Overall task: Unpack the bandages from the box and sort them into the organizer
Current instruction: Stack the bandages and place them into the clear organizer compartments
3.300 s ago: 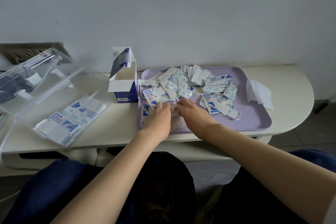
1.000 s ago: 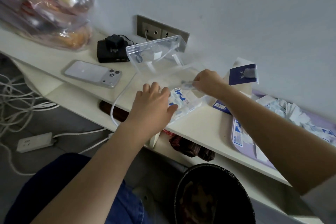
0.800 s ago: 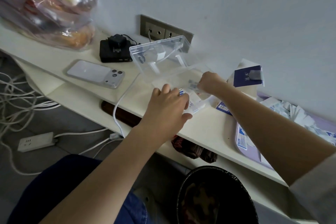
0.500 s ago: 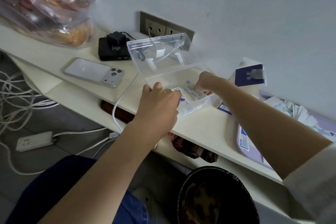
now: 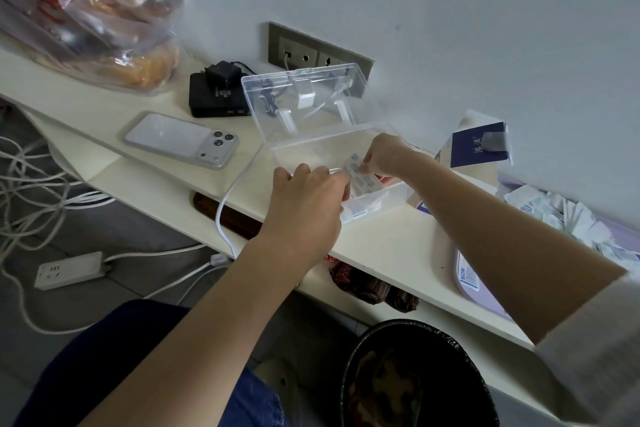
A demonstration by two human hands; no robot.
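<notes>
On cream shelf (image 5: 381,246) by grey wall (image 5: 450,10) | right fingers (image 5: 370,161) pinch bandage (image 5: 354,166) | left fingers (image 5: 329,180): cannot tell

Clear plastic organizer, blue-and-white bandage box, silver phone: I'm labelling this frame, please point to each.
Clear plastic organizer (image 5: 311,151), head view, bare floor of its base.
Blue-and-white bandage box (image 5: 476,146), head view, blue flap.
Silver phone (image 5: 180,140), head view, middle of its back.

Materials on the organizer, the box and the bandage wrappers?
Organizer: clear rigid plastic, glossy; the wall socket shows through its lid. Box: printed cardboard, matte, flap folded open. Bandages pinched by the right hand: wrappers look like thin paper, white with bluish print; possibly coated.
</notes>
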